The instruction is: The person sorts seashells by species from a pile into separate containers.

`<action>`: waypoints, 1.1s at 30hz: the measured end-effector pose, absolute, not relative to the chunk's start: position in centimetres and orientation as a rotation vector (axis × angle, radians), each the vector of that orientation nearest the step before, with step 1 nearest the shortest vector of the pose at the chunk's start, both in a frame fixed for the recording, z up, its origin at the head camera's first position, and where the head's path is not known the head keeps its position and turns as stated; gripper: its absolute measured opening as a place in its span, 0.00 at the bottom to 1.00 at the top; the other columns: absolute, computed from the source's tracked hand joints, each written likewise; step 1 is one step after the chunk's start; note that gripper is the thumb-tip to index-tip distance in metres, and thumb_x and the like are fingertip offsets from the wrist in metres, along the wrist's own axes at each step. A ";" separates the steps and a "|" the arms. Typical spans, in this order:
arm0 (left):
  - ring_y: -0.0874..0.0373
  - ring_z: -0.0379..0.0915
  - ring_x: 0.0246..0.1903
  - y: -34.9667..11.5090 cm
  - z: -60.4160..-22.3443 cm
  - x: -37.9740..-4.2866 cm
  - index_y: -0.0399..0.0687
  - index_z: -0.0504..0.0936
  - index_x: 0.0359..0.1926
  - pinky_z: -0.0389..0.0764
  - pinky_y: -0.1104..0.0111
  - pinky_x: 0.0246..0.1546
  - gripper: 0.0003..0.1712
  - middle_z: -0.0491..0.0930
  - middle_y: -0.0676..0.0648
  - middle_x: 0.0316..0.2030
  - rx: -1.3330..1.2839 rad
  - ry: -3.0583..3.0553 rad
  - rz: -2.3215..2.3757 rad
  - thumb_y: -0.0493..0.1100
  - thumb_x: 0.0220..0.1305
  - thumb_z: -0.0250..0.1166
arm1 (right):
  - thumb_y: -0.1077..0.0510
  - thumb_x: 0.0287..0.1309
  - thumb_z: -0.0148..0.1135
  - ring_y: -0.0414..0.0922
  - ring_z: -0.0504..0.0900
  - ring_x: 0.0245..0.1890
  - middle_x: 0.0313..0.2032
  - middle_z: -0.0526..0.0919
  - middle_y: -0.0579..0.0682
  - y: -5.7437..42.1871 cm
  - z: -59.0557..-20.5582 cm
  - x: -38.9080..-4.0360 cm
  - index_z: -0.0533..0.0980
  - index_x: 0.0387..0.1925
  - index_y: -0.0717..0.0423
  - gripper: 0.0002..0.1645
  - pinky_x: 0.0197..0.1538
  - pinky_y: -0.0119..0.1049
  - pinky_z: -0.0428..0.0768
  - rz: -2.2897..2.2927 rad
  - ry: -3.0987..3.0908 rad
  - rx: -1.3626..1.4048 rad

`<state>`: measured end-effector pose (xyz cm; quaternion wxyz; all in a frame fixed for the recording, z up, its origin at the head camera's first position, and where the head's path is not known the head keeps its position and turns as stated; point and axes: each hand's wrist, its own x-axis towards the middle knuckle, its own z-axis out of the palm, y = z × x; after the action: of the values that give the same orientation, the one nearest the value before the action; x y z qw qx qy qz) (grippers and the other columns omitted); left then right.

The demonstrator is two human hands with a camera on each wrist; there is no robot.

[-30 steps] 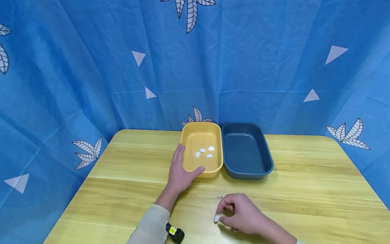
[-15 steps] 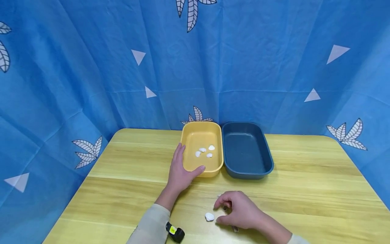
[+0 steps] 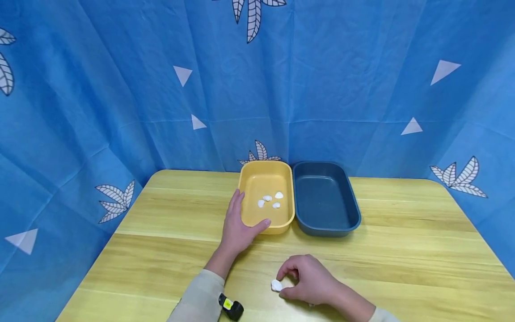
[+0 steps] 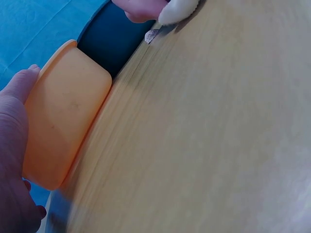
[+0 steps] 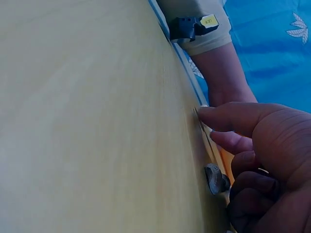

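In the head view my left hand [image 3: 237, 228] rests at the near left corner of the yellow tray [image 3: 263, 176], fingers nearly straight along its left rim, thumb along the front. Inside the tray lie several small white shells [image 3: 267, 198]. My right hand [image 3: 307, 279] is low over the table, thumb and index finger at opposite edges of another white shell [image 3: 276, 285], which they pinch. The left wrist view shows that white shell [image 4: 179, 10] against the fingers. Small greyish shells [image 5: 214, 178] lie beneath the right hand in the right wrist view, mostly hidden from the head view.
A dark blue tray [image 3: 326, 197] stands right beside the yellow one. Both are near the back of the wooden table [image 3: 161, 250], with a blue curtain [image 3: 330, 89] behind. A black wrist device [image 3: 232, 307] sits on the left sleeve.
One second ago the right fingers held the white shell tilted; half a second ago it lay apart from them. Now the right hand has shifted left onto it. The left hand stays put.
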<state>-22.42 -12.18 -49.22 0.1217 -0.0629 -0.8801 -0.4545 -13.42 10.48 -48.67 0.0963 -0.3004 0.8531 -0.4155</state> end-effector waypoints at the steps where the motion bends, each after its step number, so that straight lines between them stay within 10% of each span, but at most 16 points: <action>1: 0.54 0.44 0.74 -12.2 -49.2 -22.4 0.51 0.54 0.77 0.55 0.52 0.70 0.64 0.44 0.57 0.77 -0.184 -2.569 -1.326 0.72 0.48 0.73 | 0.56 0.40 0.81 0.30 0.65 0.22 0.19 0.69 0.35 10.4 -48.7 -13.4 0.84 0.30 0.40 0.14 0.27 0.27 0.68 -1.234 2.526 -0.896; 15: 0.54 0.44 0.74 -12.2 -49.3 -22.4 0.50 0.55 0.77 0.55 0.51 0.69 0.64 0.44 0.57 0.77 -0.186 -2.568 -1.324 0.72 0.48 0.73 | 0.57 0.43 0.80 0.28 0.63 0.22 0.20 0.65 0.32 9.9 -49.0 -13.1 0.84 0.31 0.40 0.13 0.27 0.24 0.67 -1.233 2.556 -1.017; 25: 0.54 0.44 0.74 -12.2 -49.4 -22.4 0.50 0.55 0.77 0.55 0.51 0.69 0.64 0.44 0.57 0.77 -0.182 -2.567 -1.331 0.71 0.48 0.73 | 0.52 0.59 0.72 0.28 0.65 0.19 0.15 0.65 0.30 10.1 -48.8 -13.1 0.84 0.29 0.39 0.04 0.60 0.41 0.75 -1.279 2.467 -0.946; 33: 0.54 0.44 0.74 -12.1 -49.3 -22.4 0.53 0.54 0.78 0.55 0.50 0.69 0.63 0.43 0.58 0.77 -0.161 -2.587 -1.321 0.71 0.48 0.74 | 0.46 0.61 0.70 0.32 0.70 0.20 0.17 0.68 0.33 10.2 -48.7 -13.2 0.84 0.28 0.39 0.07 0.29 0.30 0.73 -1.289 2.488 -0.842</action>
<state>-22.38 -12.15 -49.26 0.1161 -0.0551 -0.8832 -0.4510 -13.18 10.22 -48.66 0.1076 -0.2861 0.8454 -0.4381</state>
